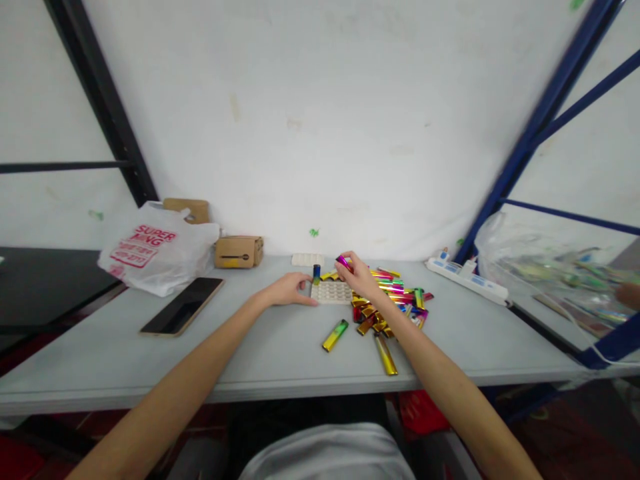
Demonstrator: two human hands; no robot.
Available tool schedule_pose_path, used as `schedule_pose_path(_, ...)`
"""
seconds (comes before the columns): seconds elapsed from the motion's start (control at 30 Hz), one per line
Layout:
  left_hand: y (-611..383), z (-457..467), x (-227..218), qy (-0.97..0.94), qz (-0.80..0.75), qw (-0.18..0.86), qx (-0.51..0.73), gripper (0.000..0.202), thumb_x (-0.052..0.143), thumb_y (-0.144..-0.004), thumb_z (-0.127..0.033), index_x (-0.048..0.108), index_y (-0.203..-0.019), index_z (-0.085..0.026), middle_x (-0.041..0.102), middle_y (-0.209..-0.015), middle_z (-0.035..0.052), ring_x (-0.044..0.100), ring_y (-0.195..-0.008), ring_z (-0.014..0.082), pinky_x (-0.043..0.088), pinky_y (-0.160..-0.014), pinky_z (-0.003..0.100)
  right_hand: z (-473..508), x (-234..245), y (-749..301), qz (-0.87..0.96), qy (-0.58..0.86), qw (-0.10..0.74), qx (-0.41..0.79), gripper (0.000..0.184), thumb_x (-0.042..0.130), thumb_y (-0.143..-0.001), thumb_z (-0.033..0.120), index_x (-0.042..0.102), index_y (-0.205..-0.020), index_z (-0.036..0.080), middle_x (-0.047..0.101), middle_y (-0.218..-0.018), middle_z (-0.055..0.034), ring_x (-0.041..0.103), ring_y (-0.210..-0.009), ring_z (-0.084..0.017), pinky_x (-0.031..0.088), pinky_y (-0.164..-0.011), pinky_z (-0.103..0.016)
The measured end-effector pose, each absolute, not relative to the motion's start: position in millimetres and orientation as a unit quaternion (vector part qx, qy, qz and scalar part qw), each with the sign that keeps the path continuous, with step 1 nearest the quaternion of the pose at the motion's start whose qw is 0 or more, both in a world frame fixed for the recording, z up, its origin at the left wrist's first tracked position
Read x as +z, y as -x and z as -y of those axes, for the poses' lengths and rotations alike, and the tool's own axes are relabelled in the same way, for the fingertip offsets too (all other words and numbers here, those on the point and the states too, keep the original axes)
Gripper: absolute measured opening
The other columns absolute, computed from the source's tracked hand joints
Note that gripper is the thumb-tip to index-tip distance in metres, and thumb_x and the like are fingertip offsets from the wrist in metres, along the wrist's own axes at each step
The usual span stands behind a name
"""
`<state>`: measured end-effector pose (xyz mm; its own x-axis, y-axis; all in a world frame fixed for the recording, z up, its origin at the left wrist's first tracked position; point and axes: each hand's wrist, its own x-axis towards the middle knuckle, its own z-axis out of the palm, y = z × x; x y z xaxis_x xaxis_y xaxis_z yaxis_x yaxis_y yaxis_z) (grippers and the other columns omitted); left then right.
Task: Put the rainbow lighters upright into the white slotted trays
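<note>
A white tray [331, 292] with rows of small cells lies on the table. My left hand [290, 291] is curled round its left end, thumb at the near corner and fingers towards the far one. One shiny blue-and-gold lighter case [317, 274] stands upright at the tray's far left corner. Pinched in my right hand [361, 277], above the tray's right end, is a shiny purple lighter case [343, 263], tilted. Under and beyond my right wrist spreads a pile of shiny multicoloured lighter cases [370, 321]. A green-and-yellow case [335, 335] and a gold case [386, 355] lie apart, nearer me.
Against the wall lie another white tray [307, 260] and a small cardboard box [239, 252]. On the left are a white plastic bag [160, 250] and a phone [183, 307]. A white power strip [469, 280] runs along the right, beside a blue metal frame [525, 143].
</note>
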<state>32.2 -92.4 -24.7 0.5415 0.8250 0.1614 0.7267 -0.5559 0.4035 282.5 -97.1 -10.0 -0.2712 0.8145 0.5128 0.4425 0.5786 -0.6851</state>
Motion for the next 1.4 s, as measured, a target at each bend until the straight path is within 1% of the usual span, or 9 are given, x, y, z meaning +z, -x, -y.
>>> schedule_pose_path(0.1, -32.5, 93.0, -23.8, -0.866, -0.448, 0.146, 0.167, 0.077, 0.072, -0.061, -0.074, 0.068, -0.114, -0.017, 0.060, -0.083, 0.0008, 0.053, -0.074, 0.0183, 0.037, -0.064, 0.026, 97.8, -13.8, -281.4, 0.776, 0.437, 0.439, 0.119, 0.037, 0.042, -0.096, 0.052, 0.054, -0.083, 0.020, 0.056, -0.069, 0.0011, 0.052, -0.067, -0.015, 0.036, -0.062, -0.025)
schedule_pose_path(0.23, -32.3, 93.0, -23.4, -0.864, -0.451, 0.148, 0.166, 0.080, 0.072, -0.061, -0.075, 0.068, -0.114, -0.016, 0.060, -0.084, 0.0013, 0.053, -0.074, 0.0185, 0.037, -0.064, 0.026, 105.1, -14.6, -270.9, 0.755, 0.493, 0.425, 0.084, 0.049, 0.041, -0.094, 0.056, 0.044, -0.060, 0.021, 0.044, -0.055, 0.0033, 0.040, -0.054, -0.012, 0.026, -0.056, -0.026)
schedule_pose_path(0.4, -33.1, 93.4, -21.5, -0.868, -0.444, 0.152, 0.162, 0.077, 0.071, -0.062, -0.074, 0.069, -0.114, -0.016, 0.058, -0.080, 0.0002, 0.052, -0.071, 0.0181, 0.035, -0.063, 0.026, 111.7, -15.4, -261.6, 0.716, 0.526, 0.452, 0.074, 0.044, 0.050, -0.086, 0.044, 0.040, -0.050, 0.020, 0.034, -0.050, 0.0038, 0.038, -0.051, -0.011, 0.022, -0.054, -0.026)
schedule_pose_path(0.63, -33.0, 91.7, -23.2, -0.870, -0.443, 0.148, 0.159, 0.079, 0.071, -0.062, -0.075, 0.068, -0.113, -0.015, 0.058, -0.081, 0.0009, 0.050, -0.071, 0.0179, 0.034, -0.062, 0.027, 112.1, -16.0, -264.2, 0.728, 0.516, 0.448, 0.054, 0.039, 0.048, -0.091, 0.040, 0.046, -0.059, 0.019, 0.041, -0.054, 0.0037, 0.041, -0.054, -0.012, 0.024, -0.056, -0.026)
schedule_pose_path(0.73, -32.8, 90.1, -24.8, -0.873, -0.439, 0.143, 0.157, 0.078, 0.071, -0.062, -0.075, 0.068, -0.113, -0.015, 0.057, -0.080, 0.0004, 0.050, -0.070, 0.0174, 0.033, -0.062, 0.026, 110.7, -19.0, -265.5, 0.765, 0.485, 0.423, 0.033, 0.035, 0.046, -0.098, 0.045, 0.053, -0.075, 0.019, 0.050, -0.063, 0.0023, 0.047, -0.061, -0.014, 0.028, -0.060, -0.025)
schedule_pose_path(0.83, -32.7, 89.3, -25.7, -0.875, -0.432, 0.144, 0.163, 0.077, 0.072, -0.062, -0.074, 0.069, -0.112, -0.015, 0.056, -0.080, 0.0003, 0.050, -0.071, 0.0173, 0.034, -0.063, 0.026, 109.2, -21.8, -264.9, 0.803, 0.446, 0.394, 0.034, 0.029, 0.042, -0.102, 0.041, 0.057, -0.091, 0.018, 0.057, -0.075, -0.0007, 0.053, -0.070, -0.016, 0.033, -0.066, -0.026)
schedule_pose_path(1.0, -32.6, 90.5, -26.1, -0.874, -0.433, 0.139, 0.173, 0.077, 0.072, -0.062, -0.074, 0.068, -0.114, -0.017, 0.057, -0.081, 0.0004, 0.050, -0.072, 0.0176, 0.036, -0.064, 0.026, 110.6, -18.7, -260.8, 0.844, 0.378, 0.381, 0.015, 0.029, 0.042, -0.103, 0.036, 0.060, -0.088, 0.018, 0.060, -0.089, -0.0056, 0.056, -0.083, -0.017, 0.039, -0.078, -0.026)
schedule_pose_path(1.17, -32.3, 90.7, -26.8, -0.871, -0.439, 0.144, 0.168, 0.079, 0.071, -0.062, -0.074, 0.068, -0.114, -0.015, 0.058, -0.083, 0.0016, 0.051, -0.072, 0.0183, 0.037, -0.064, 0.027, 109.2, -19.1, -257.4, 0.839, 0.404, 0.360, 0.050, 0.031, 0.044, -0.104, 0.039, 0.060, -0.087, 0.019, 0.062, -0.073, -0.0011, 0.056, -0.066, -0.015, 0.037, -0.066, -0.025)
schedule_pose_path(1.4, -31.8, 89.6, -28.2, -0.873, -0.435, 0.139, 0.170, 0.079, 0.071, -0.063, -0.075, 0.068, -0.116, -0.016, 0.058, -0.083, 0.0016, 0.050, -0.072, 0.0182, 0.036, -0.064, 0.027, 106.3, -24.5, -253.3, 0.848, 0.421, 0.316, 0.070, 0.021, 0.043, -0.105, 0.031, 0.059, -0.103, 0.017, 0.072, -0.084, -0.0054, 0.066, -0.077, -0.017, 0.041, -0.070, -0.025)
